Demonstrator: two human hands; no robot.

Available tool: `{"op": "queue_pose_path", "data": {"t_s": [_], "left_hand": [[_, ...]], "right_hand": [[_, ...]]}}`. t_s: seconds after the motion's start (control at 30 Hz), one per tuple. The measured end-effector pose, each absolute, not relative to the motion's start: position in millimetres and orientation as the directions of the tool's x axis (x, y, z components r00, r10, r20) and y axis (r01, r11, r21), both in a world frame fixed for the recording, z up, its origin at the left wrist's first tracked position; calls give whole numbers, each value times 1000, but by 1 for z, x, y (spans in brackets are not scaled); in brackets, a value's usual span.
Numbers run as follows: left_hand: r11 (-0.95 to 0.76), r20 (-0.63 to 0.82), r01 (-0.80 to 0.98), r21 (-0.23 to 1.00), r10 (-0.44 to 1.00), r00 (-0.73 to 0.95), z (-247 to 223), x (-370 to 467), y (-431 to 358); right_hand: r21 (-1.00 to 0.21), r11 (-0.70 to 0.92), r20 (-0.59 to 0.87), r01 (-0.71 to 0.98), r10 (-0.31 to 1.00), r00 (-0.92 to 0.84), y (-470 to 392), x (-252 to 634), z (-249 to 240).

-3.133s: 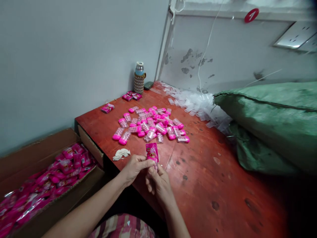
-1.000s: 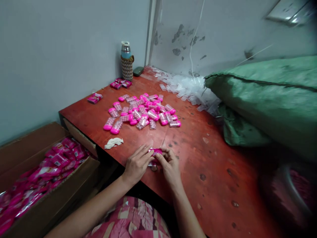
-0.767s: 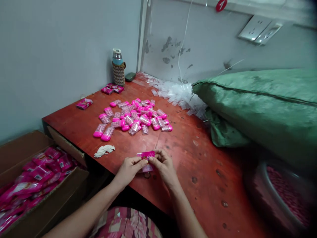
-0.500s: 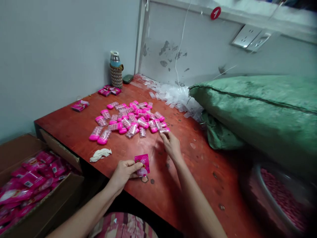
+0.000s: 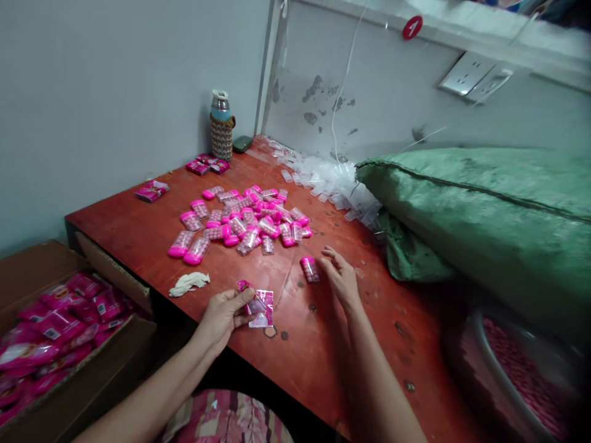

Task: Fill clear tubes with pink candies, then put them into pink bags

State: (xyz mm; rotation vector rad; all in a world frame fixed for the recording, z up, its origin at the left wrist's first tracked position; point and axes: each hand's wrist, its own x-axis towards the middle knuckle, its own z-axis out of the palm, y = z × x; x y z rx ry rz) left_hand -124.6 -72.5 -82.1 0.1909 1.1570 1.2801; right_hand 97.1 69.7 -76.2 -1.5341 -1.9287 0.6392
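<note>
Close to the table's near edge, my left hand [image 5: 226,315] pinches a small pink printed packet [image 5: 262,311], which is bent partly open. My right hand [image 5: 340,275] is over the table with its fingers apart and nothing in them. Just left of its fingertips lies a single clear candy container with a pink cap [image 5: 309,269], filled with small pink balls. Many similar containers [image 5: 244,223] lie in a loose heap farther back.
A crumpled white cloth [image 5: 189,284] lies at the left edge. Clear plastic pieces [image 5: 323,178] and a big green sack [image 5: 471,203] take up the right. A bowl of pink pieces [image 5: 521,375] stands at lower right, a carton of pink packets [image 5: 46,264] at left, a flask [image 5: 221,132] behind.
My right hand has brought one container away from the heap, toward me, and let go of it. In my left hand the packet has turned and its sides have spread.
</note>
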Motion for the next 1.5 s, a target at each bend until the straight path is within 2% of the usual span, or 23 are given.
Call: {"op": "queue_pose_path", "data": {"t_s": [0.07,0.2,0.37,0.47,0.53,0.6,0.63,0.87,1.17,1.3,1.43,1.5], "left_hand": [[347,-558,-656,670,818,-137,-82,-123,-73],[313,-530,-680,664,838,-132,-78,-125,-77],[269,-563,-735,623,806,-182,-76,-127,-77],[239,-595,-804,545,786,-169,-77,-125,-72],[213,-611,-841,497,775,-164,-78,-122,-67],[186,-613,-865,467,773,-165,-78,-119,-64],[174,-611,-872,458,774,-166,-79,-117,-63],[146,-546,-881,450,825,-142,-78,-108,-64],[179,-387,-744,643,915,-115,-71,-107,-65],[196,-341,-706,680,938,-68,-71,-105,-64],[249,-365,-679,690,930,-30,-75,-102,-64],[284,-369,-654,702,929,7,-75,-103,-64]], "right_hand": [[-634,119,112,764,992,-62,70,94,-72],[-595,46,17,803,999,-44,72,80,-74],[-673,31,-79,739,990,-113,43,64,-76],[-822,11,-145,569,963,-228,3,53,-74],[-956,-95,-184,277,931,-315,-26,44,-72],[-981,-173,-194,91,917,-349,-50,36,-70],[-981,-187,-196,58,917,-347,-58,32,-69],[-980,-177,-195,87,932,-305,-73,17,-67],[-972,-230,-199,-47,915,-351,-70,13,-78],[-986,-166,-167,27,949,-266,-71,12,-81],[-990,-89,-114,112,965,-238,-71,14,-83],[-991,-89,-112,102,963,-244,-70,14,-83]]}}
